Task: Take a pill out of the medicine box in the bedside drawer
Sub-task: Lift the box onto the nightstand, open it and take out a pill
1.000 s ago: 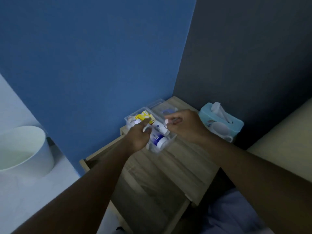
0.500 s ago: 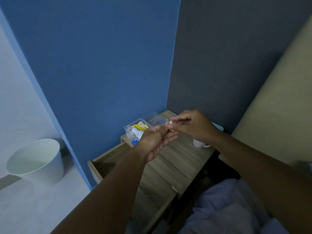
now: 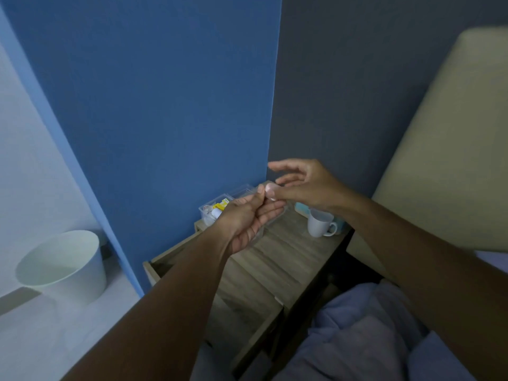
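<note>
The clear medicine box [image 3: 208, 215] stands open on the bedside table's back left corner, with a yellow pack [image 3: 221, 206] and a white bottle inside. Its clear lid [image 3: 242, 191] lies behind it. My left hand [image 3: 247, 221] hovers palm up above the box, thumb and forefinger pinched on a small pale pill [image 3: 270, 189]. My right hand [image 3: 301, 185] is just right of it, fingers spread wide, with its thumb resting against the left fingertips. The drawer [image 3: 154, 266] below stands pulled out, its inside hidden by my left arm.
A white mug [image 3: 319, 223] and a teal tissue box [image 3: 301, 209] stand on the wooden table top [image 3: 288, 248] at the right. A white bin [image 3: 63, 268] sits on the floor at the left. A beige headboard [image 3: 439, 160] and bedding [image 3: 357, 339] fill the right side.
Both hands rose out of the medicine box and met above it. The right hand's fingers went from pinched to spread open. The camera tilted up and to the right.
</note>
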`<state>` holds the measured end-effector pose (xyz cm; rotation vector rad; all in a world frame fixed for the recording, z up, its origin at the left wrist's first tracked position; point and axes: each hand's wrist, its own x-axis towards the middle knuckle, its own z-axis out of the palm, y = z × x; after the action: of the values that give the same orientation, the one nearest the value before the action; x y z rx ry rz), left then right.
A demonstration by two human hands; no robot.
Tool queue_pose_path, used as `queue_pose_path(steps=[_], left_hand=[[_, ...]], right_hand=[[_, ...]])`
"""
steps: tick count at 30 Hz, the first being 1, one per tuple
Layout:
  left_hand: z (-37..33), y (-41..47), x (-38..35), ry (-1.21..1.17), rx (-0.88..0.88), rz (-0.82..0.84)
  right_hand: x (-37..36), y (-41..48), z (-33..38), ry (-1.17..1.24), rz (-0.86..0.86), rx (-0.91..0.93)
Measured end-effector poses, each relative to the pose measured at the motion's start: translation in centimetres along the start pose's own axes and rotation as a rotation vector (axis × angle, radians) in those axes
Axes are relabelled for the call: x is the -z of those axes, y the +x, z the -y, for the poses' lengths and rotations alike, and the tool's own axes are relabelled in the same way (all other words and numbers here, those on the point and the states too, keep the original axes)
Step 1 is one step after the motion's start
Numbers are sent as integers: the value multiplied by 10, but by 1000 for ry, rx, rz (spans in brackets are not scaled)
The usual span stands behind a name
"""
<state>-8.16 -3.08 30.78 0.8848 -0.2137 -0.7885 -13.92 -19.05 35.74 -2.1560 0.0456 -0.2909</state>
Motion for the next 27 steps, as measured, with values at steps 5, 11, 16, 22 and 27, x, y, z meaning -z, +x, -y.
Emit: queue_pose_path(steps=[5,11,16,22,27], left_hand=[[4,-2,2,21,13,4],[12,1,12,-9,23,19],[19,6,19,-15,44,8],[30,12,42,-30,64,-56],[41,18,60,-32,87,-58]], right_hand=[[-1,3,1,-262,-4,58],[-3,2,1,-210,119,-37],[-10,6,-1,-367,98,17],[-6,17,-5,-191,56,25],[-11,16,-31,-194,-19,10]])
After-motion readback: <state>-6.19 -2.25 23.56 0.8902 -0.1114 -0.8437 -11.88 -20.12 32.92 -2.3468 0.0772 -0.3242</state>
